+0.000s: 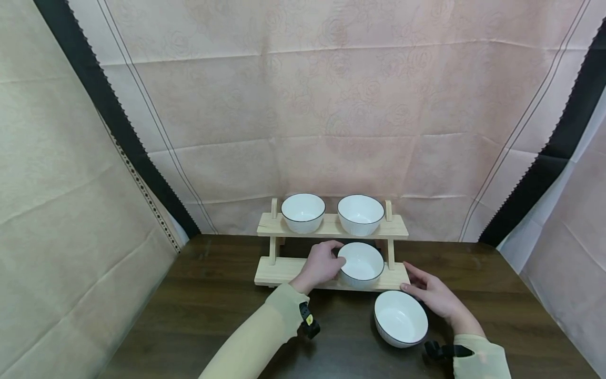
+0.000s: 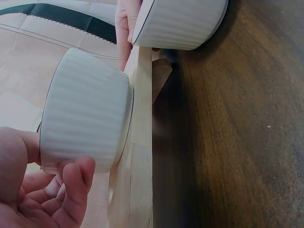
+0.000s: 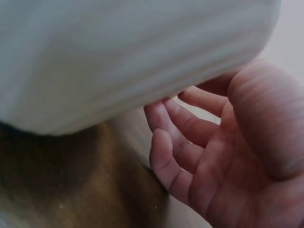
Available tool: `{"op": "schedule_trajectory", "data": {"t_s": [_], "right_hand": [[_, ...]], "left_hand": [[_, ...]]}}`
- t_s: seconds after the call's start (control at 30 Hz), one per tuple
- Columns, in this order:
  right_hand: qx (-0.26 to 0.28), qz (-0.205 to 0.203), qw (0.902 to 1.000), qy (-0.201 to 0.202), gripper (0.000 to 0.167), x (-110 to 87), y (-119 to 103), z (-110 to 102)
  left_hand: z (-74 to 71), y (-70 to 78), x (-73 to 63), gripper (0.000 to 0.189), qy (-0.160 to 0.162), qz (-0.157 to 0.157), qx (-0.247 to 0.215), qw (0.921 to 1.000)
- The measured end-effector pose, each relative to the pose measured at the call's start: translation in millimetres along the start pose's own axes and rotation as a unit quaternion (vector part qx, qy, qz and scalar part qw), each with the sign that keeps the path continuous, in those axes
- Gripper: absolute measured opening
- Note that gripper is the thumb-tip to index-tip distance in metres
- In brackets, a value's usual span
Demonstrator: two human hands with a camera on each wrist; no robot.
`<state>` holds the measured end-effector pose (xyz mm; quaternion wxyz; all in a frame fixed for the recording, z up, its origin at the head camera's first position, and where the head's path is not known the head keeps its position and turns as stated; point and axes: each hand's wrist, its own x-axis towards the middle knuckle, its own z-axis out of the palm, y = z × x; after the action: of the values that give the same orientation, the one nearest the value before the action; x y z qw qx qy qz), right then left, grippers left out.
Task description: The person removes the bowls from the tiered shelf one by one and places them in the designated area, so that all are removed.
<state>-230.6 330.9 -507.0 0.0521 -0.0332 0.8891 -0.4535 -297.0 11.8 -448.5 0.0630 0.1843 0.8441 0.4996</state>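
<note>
A two-tier wooden rack (image 1: 284,271) stands on the table. My left hand (image 1: 323,265) pinches the rim of a white ribbed bowl (image 1: 361,263) on the lower shelf's right half, thumb and fingers on its left side. In the left wrist view, the base of this bowl (image 2: 88,109) is right at the board. My right hand (image 1: 432,295) grips the right end of the lower shelf, with the thumb at its front corner and the fingers along its end. Just in front of that hand, another white bowl (image 1: 401,319) sits upright on the table. It hides some right fingertips in the right wrist view.
Two more white dark-rimmed bowls stand on the upper shelf, a left bowl (image 1: 303,213) and a right bowl (image 1: 361,215). Pale cloth (image 1: 341,105) hangs behind the dark wooden table (image 1: 199,316) and along both sides.
</note>
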Motion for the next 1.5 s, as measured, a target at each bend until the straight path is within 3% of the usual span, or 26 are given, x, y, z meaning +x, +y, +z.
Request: {"op": "schedule_trajectory", "data": {"t_s": [0.77,1.13,1.5], "right_hand": [[0.002,-0.008,1.0000,-0.002,0.079,0.9,-1,0],[0.005,-0.001,1.0000,0.000,0.080,1.4,0,0],[0.004,-0.006,1.0000,-0.003,0.080,0.2,1,0]], "left_hand": [[-1.8,2.3,-4.5,0.040,-0.005,0.010,0.023,0.9997],[-2.5,5.2,-11.0,0.040,-0.012,-0.001,0.005,0.9999],[-5.1,6.4,-17.0,0.040,0.003,0.006,0.001,1.0000]]}}
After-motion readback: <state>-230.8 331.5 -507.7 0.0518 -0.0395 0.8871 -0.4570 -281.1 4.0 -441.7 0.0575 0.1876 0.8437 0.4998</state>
